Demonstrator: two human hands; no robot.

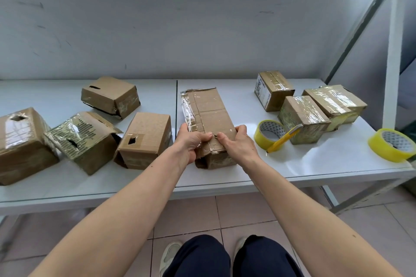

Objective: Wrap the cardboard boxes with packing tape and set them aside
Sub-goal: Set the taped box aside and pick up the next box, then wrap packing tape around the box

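Head view: a long cardboard box (208,117) (tape-wrapped) is gripped at its near end by both hands, left (191,141) and right (236,141), on the table (315,164).

1. A white table (225,175) carries everything.
2. On its left lie four worn cardboard boxes (101,139).
3. A long box (209,114) lies at the middle.
4. On the right stand three taped boxes (304,117), two yellow tape rolls (267,135) and a yellow knife (284,138).
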